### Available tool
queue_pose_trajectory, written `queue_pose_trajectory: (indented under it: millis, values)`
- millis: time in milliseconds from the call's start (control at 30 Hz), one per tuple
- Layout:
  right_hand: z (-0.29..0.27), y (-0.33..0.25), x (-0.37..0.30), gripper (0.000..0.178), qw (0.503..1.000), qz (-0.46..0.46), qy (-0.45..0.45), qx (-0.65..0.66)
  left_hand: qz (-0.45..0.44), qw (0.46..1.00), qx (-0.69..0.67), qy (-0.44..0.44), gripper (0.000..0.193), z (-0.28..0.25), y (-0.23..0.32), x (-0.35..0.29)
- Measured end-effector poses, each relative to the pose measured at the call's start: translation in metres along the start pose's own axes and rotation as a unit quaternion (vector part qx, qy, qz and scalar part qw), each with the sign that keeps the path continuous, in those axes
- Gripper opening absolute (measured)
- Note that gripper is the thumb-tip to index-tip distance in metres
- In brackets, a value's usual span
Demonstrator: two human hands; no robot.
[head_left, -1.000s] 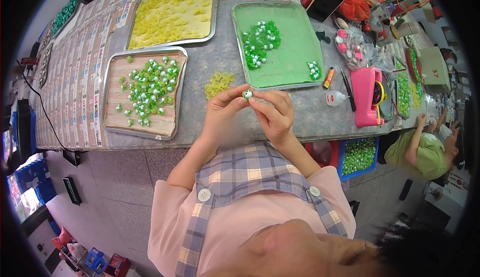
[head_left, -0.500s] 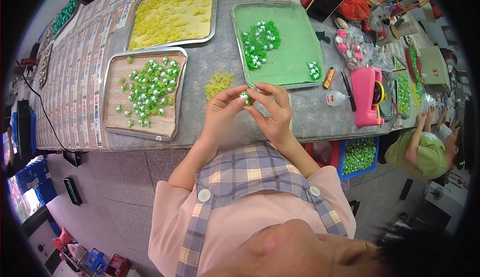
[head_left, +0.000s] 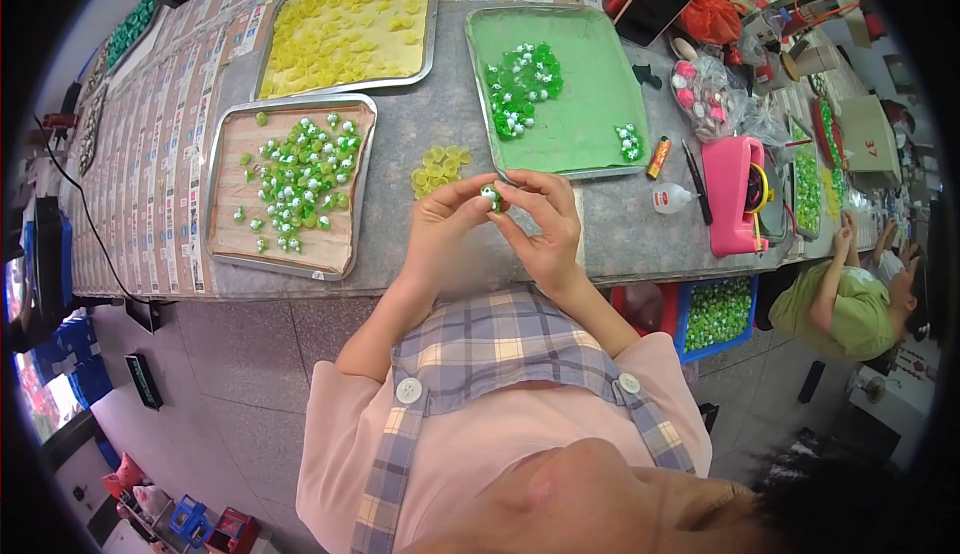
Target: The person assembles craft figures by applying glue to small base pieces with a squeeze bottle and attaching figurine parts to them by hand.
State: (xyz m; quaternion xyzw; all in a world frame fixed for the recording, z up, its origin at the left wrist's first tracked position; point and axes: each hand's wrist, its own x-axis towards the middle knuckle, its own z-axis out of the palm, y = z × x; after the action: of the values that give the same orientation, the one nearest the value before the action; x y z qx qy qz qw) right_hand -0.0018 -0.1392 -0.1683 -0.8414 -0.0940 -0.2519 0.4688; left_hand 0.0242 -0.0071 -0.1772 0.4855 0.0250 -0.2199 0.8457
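Between the fingertips of both hands is a small green-and-white figure (head_left: 490, 195), held just above the table's near edge. My left hand (head_left: 448, 222) pinches it from the left, and my right hand (head_left: 543, 226) grips it from the right. Just beyond my left fingers lies a small heap of yellow translucent pieces (head_left: 440, 167). A metal tray with a brown liner (head_left: 228, 216) stands to the left, bearing many green-and-white figures (head_left: 305, 179). Past my right hand sits a green-lined tray (head_left: 600, 79) with clustered green-and-white pieces (head_left: 522, 89).
A tray of yellow pieces (head_left: 345, 39) lies at the back left. On the right are a lighter (head_left: 659, 157), a small clear bottle (head_left: 672, 197), a black pen (head_left: 697, 182), a pink device (head_left: 733, 197) and a phone (head_left: 652, 8). A blue crate (head_left: 718, 316) stands below the table edge. A co-worker (head_left: 840, 299) sits far right.
Almost nothing differs. The view has shifted very slightly; both hands keep hold of the small figure in the same place, with only a slight movement of my right fingers.
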Motion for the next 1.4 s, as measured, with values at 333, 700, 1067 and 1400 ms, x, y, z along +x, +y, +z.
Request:
queue_pose_trajectory:
  millis: [333, 700, 1067, 1400]
  values:
    - [-0.001, 0.002, 0.001, 0.031, 1.000, -0.002, -0.006, 0.004, 0.047, 0.998, 0.030, -0.021, 0.023, -0.001, 0.000, 0.001]
    - [0.003, 0.004, -0.005, 0.028, 0.997, 0.048, -0.008, 0.062, 0.118, 0.985, 0.126, -0.005, 0.024, 0.005, 0.006, 0.000]
    - [0.004, 0.001, -0.005, 0.033, 0.995, 0.079, -0.019, 0.061, 0.080, 0.993, 0.088, -0.025, 0.024, 0.010, 0.004, -0.002]
    - [-0.002, 0.003, -0.002, 0.030, 0.992, 0.070, -0.022, 0.099, 0.022, 0.998, 0.011, -0.062, 0.032, 0.000, 0.000, 0.001]
